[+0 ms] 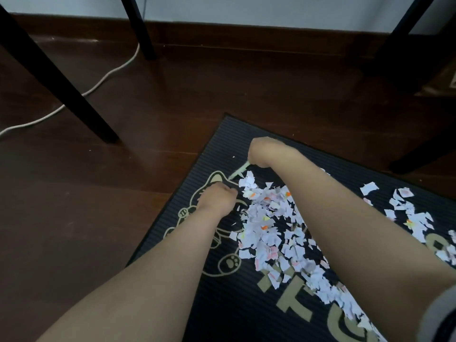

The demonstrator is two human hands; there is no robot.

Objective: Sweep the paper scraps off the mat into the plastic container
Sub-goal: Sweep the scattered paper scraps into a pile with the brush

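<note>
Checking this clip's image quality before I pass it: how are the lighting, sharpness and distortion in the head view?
Head view: dim, flat light with a cool cast; soft sheen on the wooden floor, no hard glare. The pale tool under the right hand is motion-smeared, and the left hand is soft. The paper scraps on the mat read fairly clear. Wide-angle stretch enlarges the forearms at the edges.
</note>
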